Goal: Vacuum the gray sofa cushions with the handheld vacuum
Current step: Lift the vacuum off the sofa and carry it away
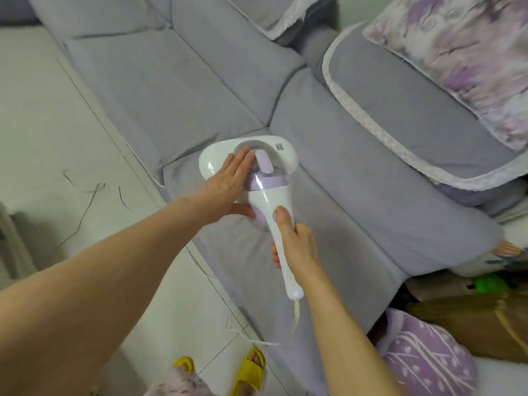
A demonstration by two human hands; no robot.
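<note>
Vacuum flat on near gray sofa cushion, handle toward body; right hand wrapped round handle, left hand flat on head, fingers together, nearer nozzle.

The handheld vacuum lies on the sofa cushion, floor to its left.
</note>
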